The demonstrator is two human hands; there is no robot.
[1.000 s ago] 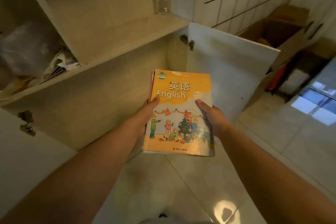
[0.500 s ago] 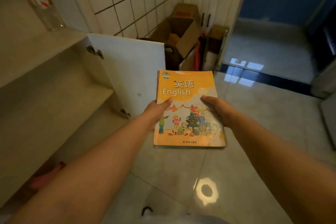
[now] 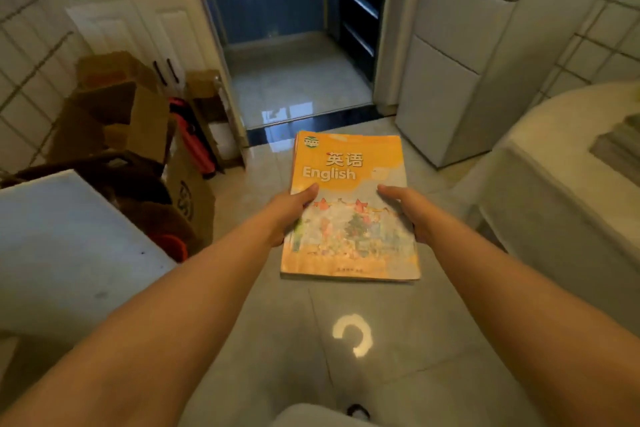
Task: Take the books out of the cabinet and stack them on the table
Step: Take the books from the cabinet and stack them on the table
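The left hand [image 3: 289,215] and right hand [image 3: 408,215] grip the English book [image 3: 349,204] mid-frame, out of the cabinet but not yet stacked on the surface [image 3: 554,121] at right.

Lighting: dim, warm yellow cast over near room; cooler blue daylight in kitchen doorway [image 3: 287,10] at back. Glare: 1 bright ring-shaped reflection [image 3: 352,334] on glossy floor tiles [image 3: 398,340], plus pale sheen at threshold. Shadows: soft, deepest among cardboard boxes [image 3: 117,121] at left. Blur: motion smear on lower half of book cover [image 3: 349,211]; title sharp enough to read. Table [image 3: 554,184] at right soft. Distortion: wide-angle, walls bow outward at edges, forearms stretched.
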